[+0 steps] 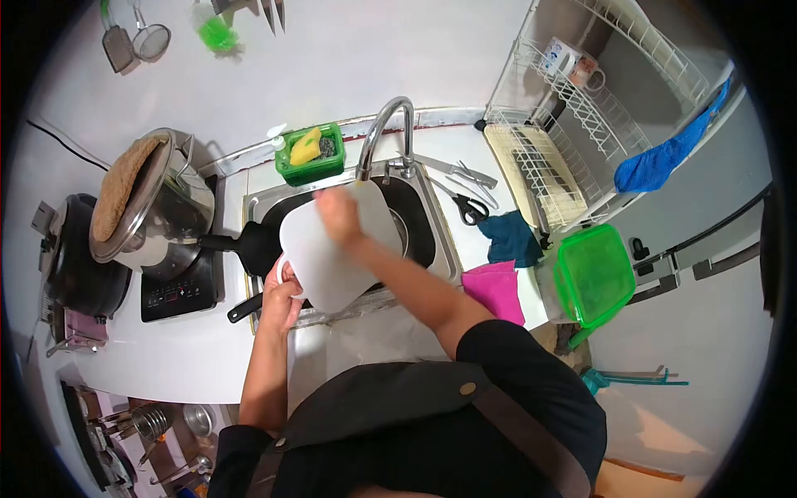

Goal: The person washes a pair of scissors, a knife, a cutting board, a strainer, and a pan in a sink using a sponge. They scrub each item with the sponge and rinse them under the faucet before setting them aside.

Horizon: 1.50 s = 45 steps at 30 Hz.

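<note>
Holding a white cutting board (332, 270) by its handle with the left hand (282, 300), right above the sink (449, 253) and near the tap (407, 124). Got the right hand (338, 214) over its face, kinda blurry, so can't tell if gripping anything.

Between nine and ten o'clock, a large, shiny steel pot (187, 207) with a brown cloth (124, 187) over its metal lid (155, 187), upon a flat black electric cooktop (178, 292) on the white desk (166, 373). Farther out at nine, a black rounded vessel (91, 270). Past ten, against the white wall (315, 50), a round mesh strainer (152, 41) and a bright green bristled brush (217, 33). At two, a white wire dish rack (581, 98) with two mugs (560, 60) high inside and a crumpled blue cloth (664, 158) at its outer edge. Closer in, between one and two, a long metal knife (444, 167) near black-handled scissors (471, 209). Around three, a dark teal cloth (506, 239) and a green-lidded square container (599, 274); at four, a bright pink cloth (496, 292).
</note>
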Each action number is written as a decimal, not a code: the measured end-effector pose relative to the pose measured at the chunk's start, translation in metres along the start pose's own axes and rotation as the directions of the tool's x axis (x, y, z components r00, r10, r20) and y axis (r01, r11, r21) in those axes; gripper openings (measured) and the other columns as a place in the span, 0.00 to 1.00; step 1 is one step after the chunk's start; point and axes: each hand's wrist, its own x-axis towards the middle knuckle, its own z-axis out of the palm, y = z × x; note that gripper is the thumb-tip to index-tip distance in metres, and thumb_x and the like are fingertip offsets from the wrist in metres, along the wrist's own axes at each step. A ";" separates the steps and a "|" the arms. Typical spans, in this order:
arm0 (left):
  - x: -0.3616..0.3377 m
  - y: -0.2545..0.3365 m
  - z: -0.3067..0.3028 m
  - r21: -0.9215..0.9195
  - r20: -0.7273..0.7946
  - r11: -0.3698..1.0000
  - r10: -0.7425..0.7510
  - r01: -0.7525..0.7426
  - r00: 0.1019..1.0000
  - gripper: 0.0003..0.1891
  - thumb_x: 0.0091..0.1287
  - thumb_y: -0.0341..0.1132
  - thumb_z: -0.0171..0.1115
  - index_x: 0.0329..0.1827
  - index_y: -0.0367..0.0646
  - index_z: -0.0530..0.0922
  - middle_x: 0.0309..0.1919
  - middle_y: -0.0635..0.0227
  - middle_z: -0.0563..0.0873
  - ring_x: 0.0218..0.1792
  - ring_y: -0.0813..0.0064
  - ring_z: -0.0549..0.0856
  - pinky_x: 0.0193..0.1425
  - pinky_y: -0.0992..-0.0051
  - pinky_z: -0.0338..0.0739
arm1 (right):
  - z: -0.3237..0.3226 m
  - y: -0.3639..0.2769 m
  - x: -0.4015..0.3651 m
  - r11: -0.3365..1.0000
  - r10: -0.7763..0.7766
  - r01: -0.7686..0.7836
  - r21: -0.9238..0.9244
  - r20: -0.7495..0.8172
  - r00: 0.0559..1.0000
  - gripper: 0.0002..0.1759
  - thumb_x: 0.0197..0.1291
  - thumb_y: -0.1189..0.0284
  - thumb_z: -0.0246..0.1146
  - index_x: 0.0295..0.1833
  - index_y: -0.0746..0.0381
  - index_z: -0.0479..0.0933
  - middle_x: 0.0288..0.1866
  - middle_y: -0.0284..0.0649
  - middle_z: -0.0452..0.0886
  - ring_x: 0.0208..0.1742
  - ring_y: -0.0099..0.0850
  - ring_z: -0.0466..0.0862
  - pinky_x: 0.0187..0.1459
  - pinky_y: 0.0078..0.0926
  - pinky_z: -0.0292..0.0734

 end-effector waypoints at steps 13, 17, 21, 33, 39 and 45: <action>-0.021 -0.002 -0.020 -0.066 -0.061 0.996 0.049 -0.053 0.997 0.39 0.35 0.17 0.40 0.61 0.34 0.60 0.49 0.59 0.76 0.52 0.68 0.75 0.55 0.74 0.68 | -0.041 0.057 0.021 0.901 0.337 -0.234 -0.364 0.253 0.907 0.07 0.53 0.73 0.51 0.26 0.64 0.69 0.32 0.48 0.70 0.37 0.45 0.70 0.39 0.41 0.63; -0.007 -0.005 -0.006 -0.176 -0.080 0.977 0.109 -0.122 0.991 0.38 0.35 0.17 0.41 0.60 0.32 0.59 0.50 0.59 0.74 0.53 0.67 0.74 0.58 0.71 0.67 | -0.005 0.019 -0.011 0.983 0.184 -0.184 0.000 -0.076 0.980 0.06 0.49 0.78 0.53 0.34 0.64 0.66 0.34 0.49 0.69 0.37 0.46 0.70 0.41 0.39 0.65; 0.019 -0.008 -0.014 -0.175 -0.140 0.976 0.110 -0.133 0.984 0.35 0.36 0.17 0.42 0.57 0.33 0.63 0.46 0.63 0.75 0.49 0.71 0.75 0.57 0.72 0.67 | -0.013 -0.094 -0.037 0.956 0.029 -0.096 0.277 0.237 0.971 0.09 0.48 0.77 0.57 0.36 0.63 0.66 0.36 0.48 0.71 0.38 0.44 0.71 0.42 0.36 0.66; 0.013 -0.028 -0.009 -0.192 -0.067 0.957 0.206 -0.216 0.976 0.39 0.35 0.16 0.41 0.61 0.33 0.58 0.50 0.61 0.75 0.52 0.71 0.74 0.58 0.74 0.66 | -0.036 -0.025 -0.041 0.993 0.066 -0.084 0.087 0.193 0.979 0.06 0.42 0.78 0.52 0.17 0.62 0.65 0.17 0.47 0.70 0.20 0.43 0.73 0.20 0.36 0.64; 0.001 0.001 0.018 -0.181 -0.055 0.954 0.233 -0.239 0.971 0.41 0.36 0.16 0.41 0.63 0.35 0.55 0.48 0.59 0.76 0.53 0.68 0.74 0.60 0.69 0.64 | -0.045 0.026 0.002 0.965 0.231 -0.232 -0.124 -0.021 0.973 0.07 0.44 0.78 0.52 0.18 0.63 0.64 0.15 0.44 0.69 0.17 0.36 0.69 0.19 0.30 0.61; 0.014 -0.016 -0.001 -0.242 -0.136 0.943 0.199 -0.228 0.970 0.40 0.35 0.17 0.41 0.62 0.34 0.57 0.49 0.59 0.75 0.54 0.66 0.73 0.62 0.68 0.63 | -0.057 -0.055 0.016 0.835 0.491 -0.531 0.141 0.243 0.837 0.20 0.47 0.62 0.65 0.23 0.63 0.63 0.19 0.42 0.66 0.21 0.31 0.66 0.26 0.27 0.64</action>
